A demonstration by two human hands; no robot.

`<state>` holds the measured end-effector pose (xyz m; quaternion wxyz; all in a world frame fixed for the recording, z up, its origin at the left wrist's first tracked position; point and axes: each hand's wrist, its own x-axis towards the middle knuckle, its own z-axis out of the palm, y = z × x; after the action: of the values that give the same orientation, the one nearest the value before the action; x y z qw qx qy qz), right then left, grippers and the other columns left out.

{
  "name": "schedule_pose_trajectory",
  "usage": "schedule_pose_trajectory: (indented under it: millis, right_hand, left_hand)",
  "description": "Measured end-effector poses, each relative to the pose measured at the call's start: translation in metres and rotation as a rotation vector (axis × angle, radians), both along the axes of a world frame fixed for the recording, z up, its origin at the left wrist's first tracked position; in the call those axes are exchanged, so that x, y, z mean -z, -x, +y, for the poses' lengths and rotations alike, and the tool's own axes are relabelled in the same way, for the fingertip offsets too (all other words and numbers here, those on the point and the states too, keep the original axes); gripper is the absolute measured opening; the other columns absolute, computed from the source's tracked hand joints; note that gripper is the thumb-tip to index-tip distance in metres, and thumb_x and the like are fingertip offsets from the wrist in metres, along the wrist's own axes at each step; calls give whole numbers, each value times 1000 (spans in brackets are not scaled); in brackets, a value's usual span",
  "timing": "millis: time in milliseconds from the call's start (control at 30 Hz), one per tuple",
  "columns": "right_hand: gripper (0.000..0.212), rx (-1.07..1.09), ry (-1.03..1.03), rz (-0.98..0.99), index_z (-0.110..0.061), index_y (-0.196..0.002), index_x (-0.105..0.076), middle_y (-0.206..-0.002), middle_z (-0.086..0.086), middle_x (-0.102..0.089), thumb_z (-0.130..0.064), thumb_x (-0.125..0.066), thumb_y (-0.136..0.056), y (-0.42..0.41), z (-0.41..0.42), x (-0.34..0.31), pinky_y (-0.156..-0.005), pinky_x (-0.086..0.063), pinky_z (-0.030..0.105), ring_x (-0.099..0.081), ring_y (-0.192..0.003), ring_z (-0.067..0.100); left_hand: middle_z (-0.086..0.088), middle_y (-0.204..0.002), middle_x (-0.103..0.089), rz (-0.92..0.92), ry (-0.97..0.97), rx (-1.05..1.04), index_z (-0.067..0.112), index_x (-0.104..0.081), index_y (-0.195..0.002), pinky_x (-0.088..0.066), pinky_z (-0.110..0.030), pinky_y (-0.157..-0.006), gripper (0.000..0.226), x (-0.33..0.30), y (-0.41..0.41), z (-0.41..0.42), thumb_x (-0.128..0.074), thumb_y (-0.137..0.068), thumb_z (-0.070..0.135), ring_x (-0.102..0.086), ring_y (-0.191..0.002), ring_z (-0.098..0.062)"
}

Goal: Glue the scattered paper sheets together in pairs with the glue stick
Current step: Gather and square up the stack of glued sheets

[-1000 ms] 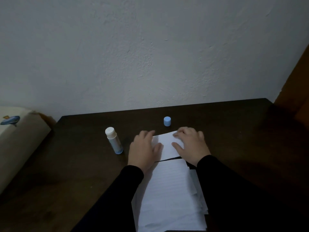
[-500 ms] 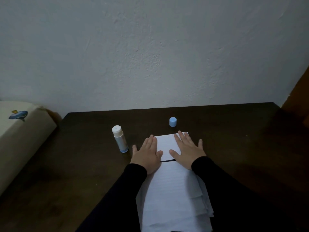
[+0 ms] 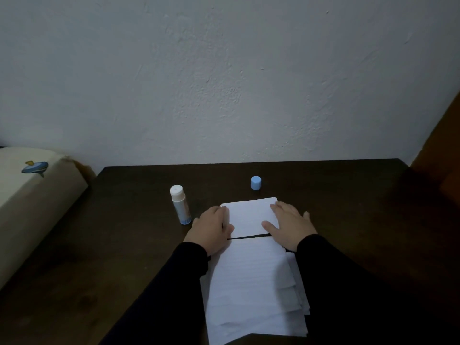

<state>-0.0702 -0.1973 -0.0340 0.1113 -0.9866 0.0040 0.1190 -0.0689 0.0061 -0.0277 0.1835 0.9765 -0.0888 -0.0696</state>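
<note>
A small white paper sheet (image 3: 249, 217) lies flat on the dark wooden table (image 3: 124, 245). My left hand (image 3: 211, 229) rests flat on its left edge and my right hand (image 3: 288, 226) presses flat on its right edge, fingers straight. Nearer to me lies a stack of lined white sheets (image 3: 254, 290), a narrow dark gap apart from the small sheet. The uncapped glue stick (image 3: 180, 204) stands upright left of my left hand. Its blue cap (image 3: 256, 183) sits behind the small sheet.
A pale wall rises right behind the table's far edge. A cream cushion or mattress (image 3: 32, 195) with a small blue print lies off the table's left side. Brown furniture (image 3: 438, 155) stands at the far right.
Both hands went from curled fingers to flat, then slid outward from the sheet's middle to its left and right edges. The view shifted slightly.
</note>
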Motion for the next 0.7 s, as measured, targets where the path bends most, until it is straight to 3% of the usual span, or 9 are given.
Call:
schedule_pose_trajectory:
  millis: [100, 233, 333, 433, 500, 600, 700]
  right_hand:
    - [63, -7, -70, -71, -24, -151, -23, -157, -3, -23, -50, -43, -97, -11, -6, -8, -115, -23, 46, -22, -142, 19]
    - [73, -4, -41, -24, -26, -153, -14, -158, -6, -22, -53, -47, -94, -20, -6, -6, -113, -21, 45, -18, -142, 20]
    - [67, -5, -63, -76, -28, -153, -17, -153, -6, -30, -46, -48, -96, -16, 0, -5, -113, -22, 44, -23, -140, 19]
    - [63, 20, -122, -139, -32, -150, -24, -147, -6, -41, -38, -54, -95, -12, 3, -8, -111, -24, 41, -33, -135, 18]
    - [54, 52, -314, -226, -34, -145, -36, -140, -7, -48, -27, -56, -96, -10, 5, -12, -111, -26, 36, -41, -129, 17]
    - [41, 72, -784, -288, -32, -132, -53, -124, -12, -56, -13, -56, -95, 1, 10, -26, -104, -40, 29, -50, -116, 7]
    - [38, 66, -961, -344, -32, -126, -55, -114, -22, -53, -10, -58, -94, 17, 7, -44, -90, -42, 11, -50, -107, -3]
  left_hand:
    - [-2, -139, -41, -62, 38, -33, 20, -39, -142, -36, -32, -104, 52, 1, 0, -1, -47, -96, 43, -39, -124, -17]
    - [-3, -137, -35, 2, -99, -58, 22, -38, -140, -37, -36, -103, 60, 6, -4, -3, -49, -91, 55, -35, -121, -19]
    - [-2, -138, -34, 1, -63, -74, 23, -36, -142, -35, -35, -104, 65, 9, -7, -2, -52, -90, 57, -33, -122, -19]
    - [-3, -147, -28, 6, 12, -108, 22, -21, -151, -31, -37, -108, 79, 9, -7, -3, -57, -88, 53, -29, -131, -21]
    - [-1, -153, -24, 12, 146, -128, 23, -10, -153, -28, -38, -111, 89, 6, -6, -3, -64, -87, 46, -25, -137, -21]
    - [5, -152, -30, 4, 589, -145, 29, -7, -153, -28, -37, -111, 93, -4, 0, -3, -71, -84, 34, -29, -138, -15]
    - [7, -129, -53, -106, 856, -189, 35, -30, -143, -45, -29, -98, 68, -21, 11, -4, -68, -88, 26, -52, -117, -10]
